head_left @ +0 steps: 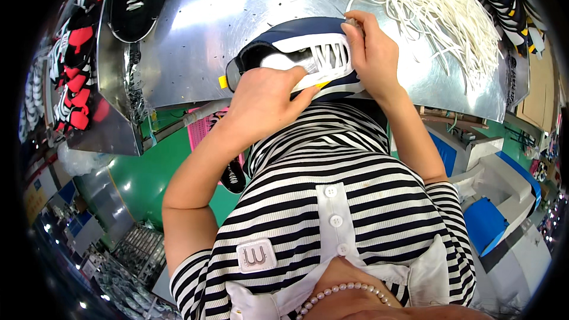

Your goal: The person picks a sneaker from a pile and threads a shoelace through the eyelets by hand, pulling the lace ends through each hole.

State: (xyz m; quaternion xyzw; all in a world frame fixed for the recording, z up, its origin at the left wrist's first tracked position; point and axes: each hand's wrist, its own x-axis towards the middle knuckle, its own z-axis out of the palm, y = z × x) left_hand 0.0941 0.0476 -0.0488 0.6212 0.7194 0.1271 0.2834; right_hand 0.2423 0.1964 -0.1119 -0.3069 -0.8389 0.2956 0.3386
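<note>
A navy and white sneaker lies on its side on the metal worktop in front of me, its toe toward the right. White laces cross its front in several rows, and a yellow tab sticks out at the heel. My left hand is closed at the shoe's near side, thumb and forefinger on the edge by the opening and lower laces. At the toe end, my right hand pinches something small and greyish with a thin dark tip, too small to name; its lower fingers rest against the shoe.
A large heap of loose white laces covers the worktop's far right. A black shoe stands at the far left, beside stacked red, black and white shoe parts. Dark striped shoe pieces are piled at the right edge. A blue and grey machine stands below right.
</note>
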